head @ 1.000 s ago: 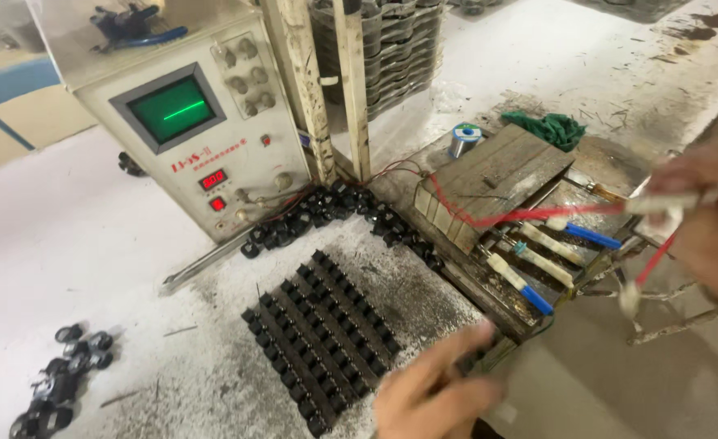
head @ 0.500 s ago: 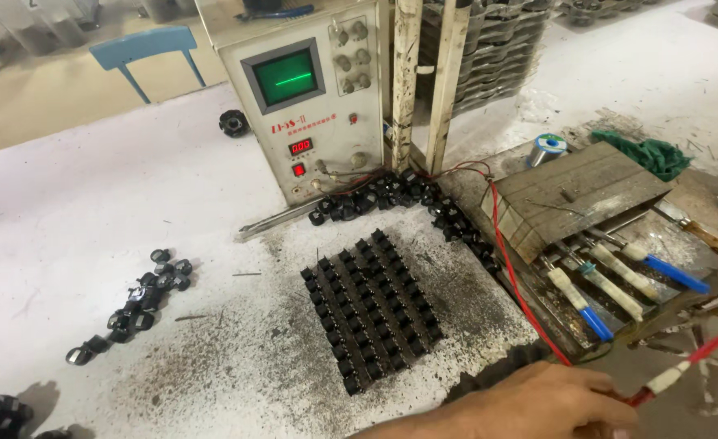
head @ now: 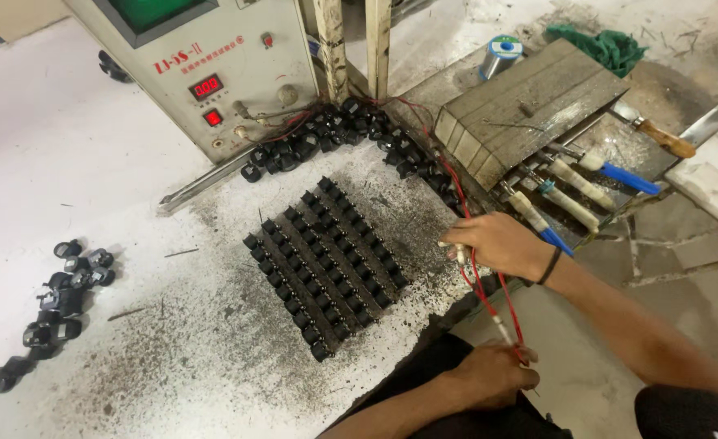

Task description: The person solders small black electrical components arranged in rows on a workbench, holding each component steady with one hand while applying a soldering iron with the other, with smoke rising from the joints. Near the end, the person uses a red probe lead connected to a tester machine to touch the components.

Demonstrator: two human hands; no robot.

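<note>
Our right hand (head: 501, 244) pinches a thin white probe (head: 456, 250) with red wire (head: 483, 293) just beside the square block of small black parts (head: 325, 268) on the tabletop. Our left hand (head: 489, 375) has its fingers closed on a second probe's wire below that block. We think the wire could snag and knock the rows crooked.

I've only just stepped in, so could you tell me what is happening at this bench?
A person sits at a dusty white bench. Their right hand holds a probe on a red wire beside a grid of small black components. Their left hand grips a second red-wired probe near their lap. A test instrument with a red display stands behind, with loose black parts piled at the left and more heaped at the instrument's foot.
</note>
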